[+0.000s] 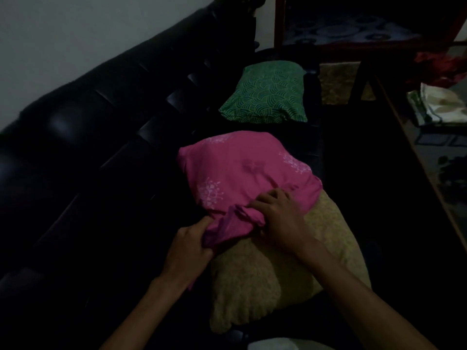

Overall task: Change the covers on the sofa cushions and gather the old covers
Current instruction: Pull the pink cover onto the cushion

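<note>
A yellowish cushion [262, 279] lies on the seat of a black leather sofa [96, 152]. A pink cover with white flower prints [242, 170] sits over the cushion's far half, its open edge bunched up near the middle. My left hand [189, 243] grips the bunched pink edge on the left side. My right hand [278, 215] holds the same edge on the right, pressing on the cushion. Farther along the seat lies a cushion in a green wave-patterned cover [265, 93].
A dark low table [394, 137] runs along the right, with folded pale cloth [439, 102] and red fabric [439, 64] beyond its edge. A red-framed shelf [353, 44] stands at the sofa's far end. A pale object [275, 344] shows at the bottom edge.
</note>
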Demonstrator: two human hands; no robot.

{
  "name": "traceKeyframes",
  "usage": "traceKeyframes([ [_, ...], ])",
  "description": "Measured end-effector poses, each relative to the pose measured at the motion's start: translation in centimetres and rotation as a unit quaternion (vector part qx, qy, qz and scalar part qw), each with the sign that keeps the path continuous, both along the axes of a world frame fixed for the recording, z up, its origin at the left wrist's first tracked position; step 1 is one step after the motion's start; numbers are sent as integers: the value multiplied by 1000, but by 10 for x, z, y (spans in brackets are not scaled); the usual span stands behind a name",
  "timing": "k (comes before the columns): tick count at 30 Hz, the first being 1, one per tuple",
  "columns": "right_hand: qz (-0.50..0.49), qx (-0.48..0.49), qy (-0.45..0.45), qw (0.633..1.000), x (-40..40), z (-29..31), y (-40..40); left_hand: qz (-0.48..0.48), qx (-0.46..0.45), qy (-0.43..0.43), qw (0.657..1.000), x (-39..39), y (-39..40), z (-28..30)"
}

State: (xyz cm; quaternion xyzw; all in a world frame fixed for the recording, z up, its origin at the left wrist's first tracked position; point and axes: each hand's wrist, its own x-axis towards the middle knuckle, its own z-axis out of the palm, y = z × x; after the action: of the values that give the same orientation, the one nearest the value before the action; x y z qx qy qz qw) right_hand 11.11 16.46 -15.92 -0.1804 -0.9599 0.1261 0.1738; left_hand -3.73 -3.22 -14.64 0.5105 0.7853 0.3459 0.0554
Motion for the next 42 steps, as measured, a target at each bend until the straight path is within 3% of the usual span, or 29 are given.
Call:
traceKeyframes([
  [3,-4,-9,-21,1000,-4,5,-4,-8,-8,-20,1000,8,0,-25],
  [6,6,-1,-40,999,-7,7,-3,77,49,-106,990,14,-5,-50],
  [9,33,0,-32,999,0,2,-3,107,-27,-167,980,25,-4,-67],
  [12,71,17,-6,997,26,-12,-1,67,-51,-196,977,36,6,-77],
  [15,90,3,9,996,48,-19,1,13,-50,-164,985,43,4,-80],
  [19,72,25,-21,997,39,-3,-4,-81,-92,-190,974,20,-15,-71],
  [21,64,45,-47,996,31,3,-10,-107,-70,-240,962,2,-22,-64],
  [23,77,51,-63,994,25,2,-15,-57,0,-356,933,-6,-18,-59],
  [25,115,53,-61,990,27,-2,-16,61,39,-417,906,-13,-2,-68],
  [27,143,54,-40,987,36,-5,-15,149,-9,-445,883,-23,17,-90],
  [30,138,21,14,990,54,-10,-8,208,-47,-505,836,-16,42,-102],
  [32,117,-3,25,993,55,-15,-4,257,4,-499,828,-6,53,-87],
  [36,89,-60,84,991,43,-27,0,284,103,-388,871,-15,68,-38],
  [40,16,-132,230,964,26,-12,9,205,178,-281,921,-32,95,47],
  [42,-8,-183,248,951,20,-10,16,155,178,-219,947,-31,115,92],
])
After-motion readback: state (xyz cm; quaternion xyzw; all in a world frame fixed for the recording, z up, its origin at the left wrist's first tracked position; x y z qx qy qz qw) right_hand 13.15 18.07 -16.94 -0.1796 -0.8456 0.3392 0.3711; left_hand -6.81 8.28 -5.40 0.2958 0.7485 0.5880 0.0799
